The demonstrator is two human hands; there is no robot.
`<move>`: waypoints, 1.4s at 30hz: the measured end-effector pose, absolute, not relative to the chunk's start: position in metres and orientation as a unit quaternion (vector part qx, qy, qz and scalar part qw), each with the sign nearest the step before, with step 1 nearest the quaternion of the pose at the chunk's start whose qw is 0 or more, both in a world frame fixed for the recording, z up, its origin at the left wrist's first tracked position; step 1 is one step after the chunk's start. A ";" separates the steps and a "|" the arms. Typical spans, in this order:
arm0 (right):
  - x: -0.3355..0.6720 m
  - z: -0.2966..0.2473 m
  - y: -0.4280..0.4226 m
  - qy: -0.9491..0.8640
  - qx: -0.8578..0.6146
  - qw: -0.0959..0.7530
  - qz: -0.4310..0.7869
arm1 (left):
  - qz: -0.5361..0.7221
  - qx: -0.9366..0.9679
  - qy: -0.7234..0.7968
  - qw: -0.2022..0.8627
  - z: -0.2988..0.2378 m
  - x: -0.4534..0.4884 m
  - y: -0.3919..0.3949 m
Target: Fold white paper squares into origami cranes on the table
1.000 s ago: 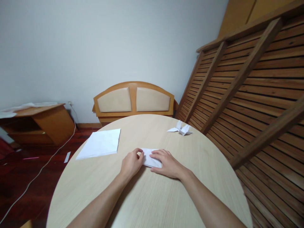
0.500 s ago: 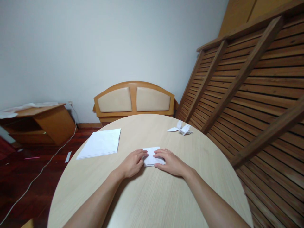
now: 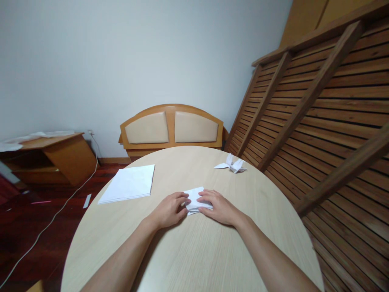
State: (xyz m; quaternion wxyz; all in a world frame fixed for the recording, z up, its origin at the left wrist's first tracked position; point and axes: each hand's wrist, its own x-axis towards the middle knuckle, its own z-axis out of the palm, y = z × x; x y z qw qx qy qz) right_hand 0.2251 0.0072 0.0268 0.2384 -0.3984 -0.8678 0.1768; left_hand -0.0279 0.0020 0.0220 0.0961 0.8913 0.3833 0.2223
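A small folded white paper (image 3: 195, 197) lies on the round pale wooden table (image 3: 194, 251), between my two hands. My left hand (image 3: 169, 210) has its fingers curled, pinching the paper's left edge. My right hand (image 3: 219, 207) rests on the paper's right side, its fingers pressed on a fold whose near edge lifts slightly. Both forearms reach in from the bottom of the view.
A stack of white sheets (image 3: 129, 183) lies on the table's left. A finished folded paper figure (image 3: 232, 164) sits at the far right edge. Beyond the table stand a padded wooden headboard (image 3: 172, 129), a slatted bed frame (image 3: 322, 121) leaning on the right, and a cabinet (image 3: 51, 156) on the left.
Both hands have shifted slightly right and closer together on the paper. The paper looks more folded and narrower, with its near edge now raised.
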 end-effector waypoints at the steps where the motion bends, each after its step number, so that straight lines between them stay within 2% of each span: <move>1: 0.225 0.028 0.006 -0.868 -0.400 0.232 0.179 | 0.224 0.891 0.383 0.095 0.022 -0.028 0.002; 5: 0.223 0.030 0.005 -0.875 -0.394 0.213 0.186 | 0.229 0.893 0.378 0.088 0.026 -0.024 0.000; 11: 0.220 0.027 0.009 -0.870 -0.389 0.244 0.180 | 0.231 0.882 0.403 0.080 0.033 -0.017 -0.003; 16: 0.219 0.029 0.011 -0.867 -0.364 0.296 0.165 | 0.276 0.841 0.460 0.068 0.024 -0.017 0.000; 22: 0.220 0.037 0.011 -0.854 -0.335 0.381 0.118 | 0.337 0.779 0.514 0.120 0.016 -0.017 0.006; 28: 0.223 0.043 0.009 -0.841 -0.280 0.457 0.072 | 0.443 0.776 0.448 -0.030 0.029 -0.024 0.009; 30: 0.223 0.043 0.009 -0.850 -0.271 0.446 0.070 | 0.458 0.777 0.428 -0.056 0.028 -0.027 0.012; 33: 0.223 0.041 0.009 -0.873 -0.293 0.380 0.081 | 0.433 0.800 0.413 -0.044 0.021 -0.029 0.016; 38: 0.226 0.036 0.011 -0.879 -0.361 0.292 0.106 | 0.277 0.841 0.465 0.014 0.010 -0.026 0.009; 42: 0.228 0.035 0.011 -0.858 -0.404 0.278 0.151 | 0.217 0.843 0.491 0.036 0.015 -0.019 -0.001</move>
